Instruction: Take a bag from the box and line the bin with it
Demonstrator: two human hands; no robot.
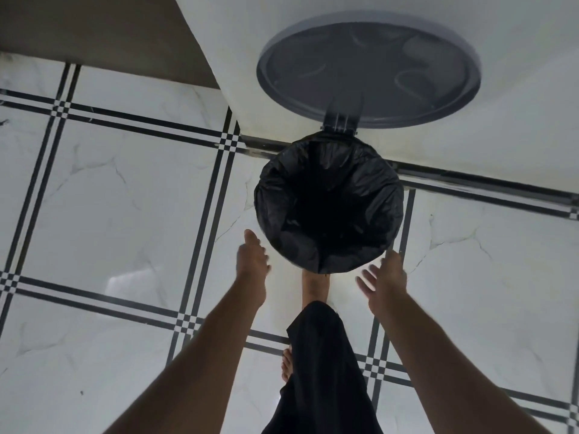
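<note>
Marble-tiled floor (pixel 125 198), black bag (pixel 329 202) lining bin, left hand (pixel 252 264) and right hand (pixel 383 277) beside it, fingers (pixel 365 278) spread, empty

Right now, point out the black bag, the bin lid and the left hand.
black bag (pixel 275 195), head view, left rim fold.
bin lid (pixel 369 73), head view, middle of underside.
left hand (pixel 252 261), head view, back.

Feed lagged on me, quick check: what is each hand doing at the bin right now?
Left hand: open, holding nothing, beside the bin's bag.
Right hand: open, fingers spread, holding nothing, near the rim.
</note>
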